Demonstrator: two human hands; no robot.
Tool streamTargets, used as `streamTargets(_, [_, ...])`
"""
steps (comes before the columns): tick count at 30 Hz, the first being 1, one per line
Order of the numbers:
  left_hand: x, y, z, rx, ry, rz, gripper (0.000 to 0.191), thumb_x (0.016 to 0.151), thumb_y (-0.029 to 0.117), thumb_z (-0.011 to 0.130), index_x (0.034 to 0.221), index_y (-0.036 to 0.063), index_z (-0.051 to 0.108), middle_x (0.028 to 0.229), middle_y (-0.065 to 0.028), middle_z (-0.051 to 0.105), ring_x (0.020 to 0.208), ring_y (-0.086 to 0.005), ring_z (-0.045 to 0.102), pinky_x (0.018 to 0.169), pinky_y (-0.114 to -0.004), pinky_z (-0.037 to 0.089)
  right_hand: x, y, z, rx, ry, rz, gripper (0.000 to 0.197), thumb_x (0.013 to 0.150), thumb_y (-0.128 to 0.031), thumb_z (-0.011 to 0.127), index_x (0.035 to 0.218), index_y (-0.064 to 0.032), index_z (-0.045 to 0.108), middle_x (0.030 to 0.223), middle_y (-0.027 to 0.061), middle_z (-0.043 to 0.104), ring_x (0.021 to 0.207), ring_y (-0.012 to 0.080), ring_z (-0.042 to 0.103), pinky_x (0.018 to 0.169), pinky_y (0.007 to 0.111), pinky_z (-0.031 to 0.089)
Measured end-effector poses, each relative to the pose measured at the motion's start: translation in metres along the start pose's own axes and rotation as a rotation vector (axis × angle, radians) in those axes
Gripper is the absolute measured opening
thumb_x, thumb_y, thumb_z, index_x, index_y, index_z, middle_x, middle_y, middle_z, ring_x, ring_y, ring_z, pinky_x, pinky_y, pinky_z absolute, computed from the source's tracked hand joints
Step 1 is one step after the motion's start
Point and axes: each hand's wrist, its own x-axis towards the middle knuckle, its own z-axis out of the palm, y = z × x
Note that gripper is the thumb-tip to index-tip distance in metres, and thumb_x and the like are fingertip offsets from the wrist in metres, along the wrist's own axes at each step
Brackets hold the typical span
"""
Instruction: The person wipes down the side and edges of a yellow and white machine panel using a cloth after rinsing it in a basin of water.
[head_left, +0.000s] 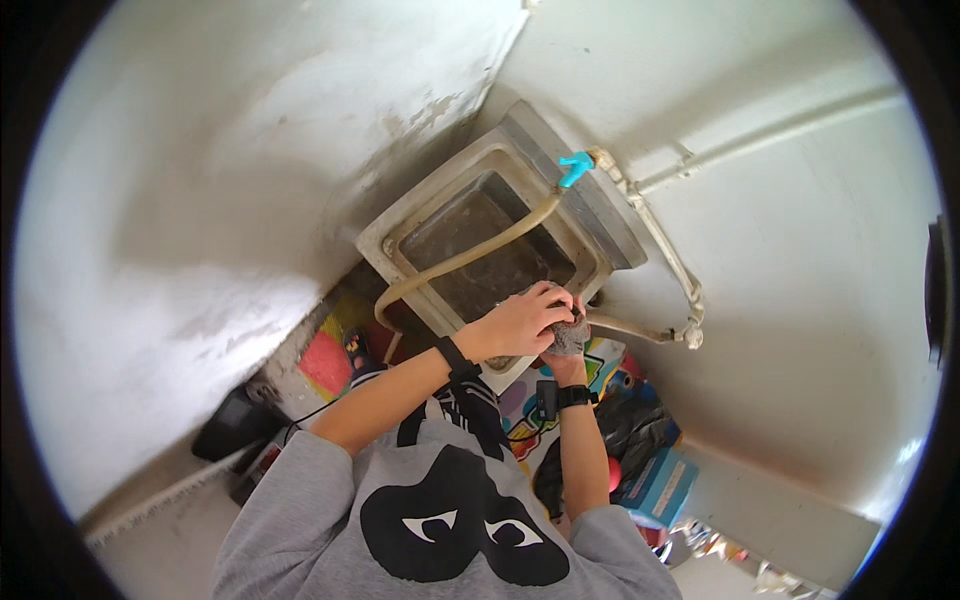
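Note:
My left hand (531, 321) is closed around a bunched grey cloth (568, 336) over the near right corner of a worn, stained sink (375, 238). My right hand (561, 363) grips the same cloth from below and is largely hidden by it. A blue tap (577, 166) stands at the sink's back edge. From its spout a beige hose (480, 251) runs across the basin and over the front rim. I cannot see water running.
Beige pipes (671, 255) run along the right wall. A black plastic bag (637, 429) and a blue box (661, 486) lie at the lower right. A black container (236, 424) stands at the lower left. Walls meet behind the sink.

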Motion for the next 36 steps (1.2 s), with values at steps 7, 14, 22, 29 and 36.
streamTargets(7, [0.002,-0.015,0.024,0.194,0.258,-0.155,0.042,0.071,0.010,0.061,0.113,0.0111,0.057,0.127,-0.0137,0.048,0.126,-0.0424,0.040,0.099,-0.055,0.043,0.015,-0.030,0.023,-0.111,0.042,0.087,0.037,0.098,-0.039,0.049,0.114,-0.0072,0.060,0.116,0.0093,0.063,0.109,0.0260,0.058,0.093,0.040,0.048])
streamTargets(14, [0.017,0.009,0.046,-0.045,0.415,-0.472,0.090,0.070,0.051,0.076,0.140,0.0093,0.039,0.144,-0.0251,0.032,0.130,-0.0530,0.033,0.105,-0.059,0.035,-0.006,-0.029,0.073,-0.324,0.033,-0.128,0.046,0.095,-0.040,0.050,0.129,-0.0100,0.042,0.128,0.0154,0.050,0.121,0.0318,0.050,0.099,0.043,0.045])
streamTargets(22, [0.034,-0.005,0.062,-0.261,0.718,-0.610,0.052,0.076,0.042,0.073,0.111,0.0052,0.057,0.110,-0.0128,0.054,0.100,-0.0345,0.059,0.082,-0.043,0.050,0.033,-0.055,0.033,-0.889,0.249,-0.426,0.026,0.096,-0.031,0.049,0.108,-0.0083,0.047,0.098,0.0070,0.055,0.089,0.0208,0.056,0.081,0.034,0.049])
streamTargets(29, [0.033,-0.025,0.058,-0.364,0.789,-0.641,0.042,0.077,0.042,0.071,0.095,0.0042,0.064,0.090,-0.0149,0.064,0.085,-0.0378,0.064,0.072,-0.043,0.051,0.041,-0.039,0.067,-0.865,0.330,-0.398,0.026,0.094,-0.027,0.048,0.096,-0.0024,0.055,0.088,0.0054,0.055,0.081,0.0166,0.055,0.075,0.032,0.048])
streamTargets(36, [0.037,-0.029,0.047,-0.471,0.720,-0.707,0.045,0.077,0.046,0.070,0.089,0.0036,0.066,0.089,-0.0190,0.068,0.085,-0.0396,0.065,0.072,-0.044,0.050,0.048,-0.044,0.058,-0.856,0.343,-0.399,0.026,0.095,-0.026,0.050,0.088,-0.0031,0.058,0.082,0.0041,0.058,0.076,0.0160,0.055,0.073,0.031,0.046])
